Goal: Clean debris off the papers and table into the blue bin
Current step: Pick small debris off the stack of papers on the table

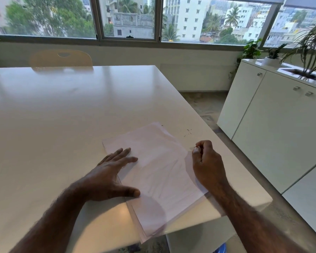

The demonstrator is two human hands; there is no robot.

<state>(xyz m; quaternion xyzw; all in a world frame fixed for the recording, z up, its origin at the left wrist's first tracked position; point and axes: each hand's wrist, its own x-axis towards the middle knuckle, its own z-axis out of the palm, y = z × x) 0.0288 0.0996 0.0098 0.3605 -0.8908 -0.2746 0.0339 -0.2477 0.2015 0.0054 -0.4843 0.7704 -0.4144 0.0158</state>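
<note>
A stack of white papers (pixel 159 165) lies near the right front corner of the white table (pixel 62 115), its near end hanging over the table's front edge. My left hand (pixel 113 172) rests flat on the stack's left side, fingers straight. My right hand (pixel 206 161) sits at the stack's right edge with fingers curled, thumb and forefinger pinching something tiny that is too small to make out. A few dark specks of debris (pixel 188 132) lie on the table just beyond the papers. A sliver of the blue bin (pixel 221 248) shows below the table's front edge.
A light wooden chair (pixel 61 58) stands at the table's far side. White cabinets (pixel 274 125) with potted plants (pixel 310 52) line the right wall. Floor runs between the table's right edge and the cabinets.
</note>
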